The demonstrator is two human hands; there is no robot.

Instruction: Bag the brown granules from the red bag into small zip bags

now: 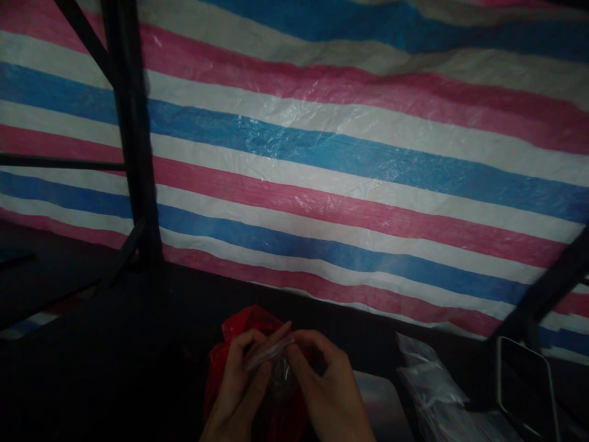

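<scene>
Left hand (240, 379): nearly closed; my thumb and fingers pinch the clear bag (270, 354).
Right hand (327, 376): likewise, I pinch its other end.

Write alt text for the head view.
A left hand and right hand pinch a small clear plastic bag over crumpled red plastic. To the right are more clear bags and a phone; a striped tarp hangs behind.

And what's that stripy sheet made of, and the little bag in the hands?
The stripy sheet looks like glossy plastic, maybe woven: it wrinkles and throws back bright glints. The little bag between the left hand and right hand seems to be thin, clear plastic film, because it's see-through and shiny.
</scene>
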